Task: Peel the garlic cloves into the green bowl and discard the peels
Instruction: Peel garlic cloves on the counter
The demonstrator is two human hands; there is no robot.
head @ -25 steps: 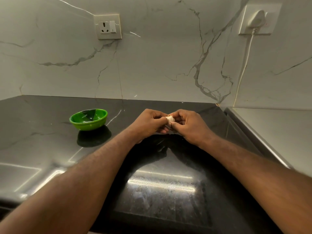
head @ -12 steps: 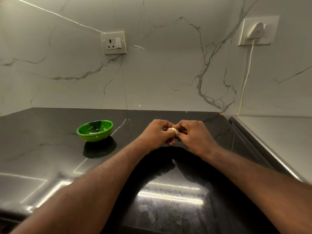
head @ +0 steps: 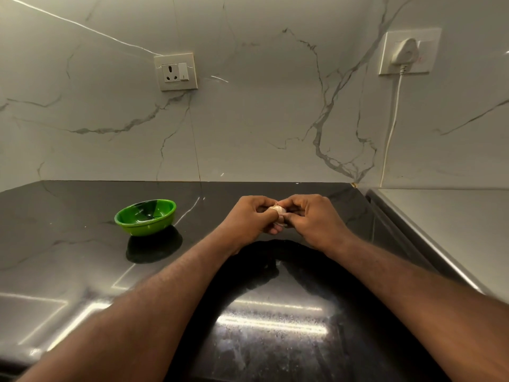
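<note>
On a glossy black countertop (head: pixel 82 257) under a marble wall, both hands meet: left hand (head: pixel 249 220) and right hand (head: pixel 311 219) pinch one garlic clove (head: pixel 278 210) (mostly hidden). The green bowl (head: pixel 146 217) sits well apart, leftward.

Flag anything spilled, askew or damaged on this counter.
Nothing stands out. The green bowl sits upright on the counter; the left hand and right hand hold the garlic between them; no peels or spills show.
</note>
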